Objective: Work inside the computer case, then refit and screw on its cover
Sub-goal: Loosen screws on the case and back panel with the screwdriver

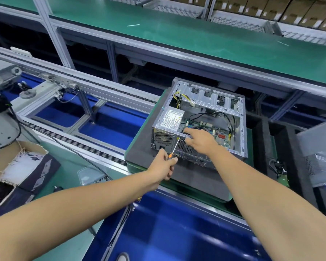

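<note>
An open silver computer case (241,129) lies on a dark foam pallet (139,147), its side uncovered, with the power supply (170,119) and green motherboard (220,134) showing. My left hand (164,164) grips an orange-handled screwdriver (174,147), whose shaft points up at the case's rear edge. My right hand (199,138) reaches over that rear edge into the case, with the index finger stretched toward the power supply's side. A grey perforated cover panel (320,155) stands at the far right.
The pallet sits on a roller conveyor (73,142) with blue below. A cardboard box (21,166) of white ties and a clear plastic tray (90,176) lie at the left. A green shelf (177,34) runs behind. Loose cables lie right of the pallet.
</note>
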Demonstrator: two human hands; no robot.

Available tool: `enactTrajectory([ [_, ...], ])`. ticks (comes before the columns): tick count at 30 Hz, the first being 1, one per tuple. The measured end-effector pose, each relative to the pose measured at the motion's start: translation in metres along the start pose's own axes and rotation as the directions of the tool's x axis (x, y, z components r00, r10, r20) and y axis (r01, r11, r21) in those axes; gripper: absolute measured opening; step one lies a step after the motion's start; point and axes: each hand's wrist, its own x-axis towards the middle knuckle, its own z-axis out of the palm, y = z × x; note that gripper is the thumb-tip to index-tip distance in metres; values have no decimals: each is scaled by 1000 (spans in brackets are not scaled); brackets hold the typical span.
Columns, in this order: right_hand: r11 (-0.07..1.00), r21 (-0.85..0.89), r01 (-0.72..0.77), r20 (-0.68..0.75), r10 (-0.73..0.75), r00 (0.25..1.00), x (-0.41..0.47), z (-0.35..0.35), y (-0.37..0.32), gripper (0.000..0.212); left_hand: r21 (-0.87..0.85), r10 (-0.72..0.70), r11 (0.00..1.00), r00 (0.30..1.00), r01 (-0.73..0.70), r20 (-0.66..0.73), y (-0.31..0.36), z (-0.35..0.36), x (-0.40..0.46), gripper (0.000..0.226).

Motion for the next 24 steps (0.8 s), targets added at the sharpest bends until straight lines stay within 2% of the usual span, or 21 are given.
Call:
enactTrajectory([
  [3,1000,-6,11,-19,-11,1000,2,1,1,41,15,-32,999,999,32,-28,12,4,-4,26],
  [5,1000,-11,16,-23,-16,1000,2,1,1,39,-31,-141,990,990,140,-32,21,4,-7,25],
  [7,1000,-17,14,-18,-14,1000,0,1,1,41,-126,-253,958,967,256,38,26,3,-7,40],
  [9,1000,-14,26,-25,-26,999,-1,2,2,41,-135,-258,954,962,269,90,26,3,-9,48],
  [14,999,2,53,-40,-53,998,-2,2,3,39,36,-153,987,988,154,-21,26,0,-9,46],
  [16,999,-7,45,-33,-45,998,-1,1,2,37,164,-47,985,996,59,-80,24,-2,-6,46],
  [18,999,-11,34,-30,-34,999,-1,1,0,38,362,91,931,987,-37,-132,23,0,-5,47],
  [20,1000,0,27,-30,-27,999,-2,1,-2,39,528,186,846,969,-72,-165,21,5,-5,45],
  [24,1000,-1,25,-32,-25,999,-3,1,-3,39,647,297,757,930,-91,-218,7,11,-5,39],
])
